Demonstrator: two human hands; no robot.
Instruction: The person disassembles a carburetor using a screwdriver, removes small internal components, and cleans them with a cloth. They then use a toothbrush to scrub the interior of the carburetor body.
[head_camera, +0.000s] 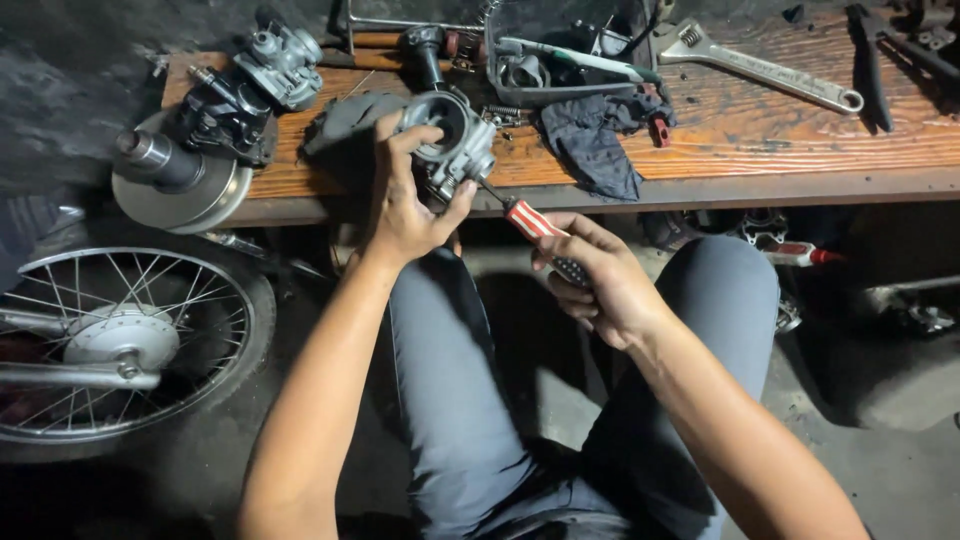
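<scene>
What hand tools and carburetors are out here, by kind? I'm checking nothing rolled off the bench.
Carburetors: 2, one in the left hand at, one on the bench at
Screwdrivers: 1, in the right hand
Adjustable wrenches: 1
Total: 4

A worn wooden bench (760, 140) with reddish grain is set across the top of the view, its front edge darkened. Below it, a grey concrete floor (880, 470) is seen, stained and dusty. The far left background (70, 70) is lost in shadow. Light is cast mainly on the bench top.
</scene>
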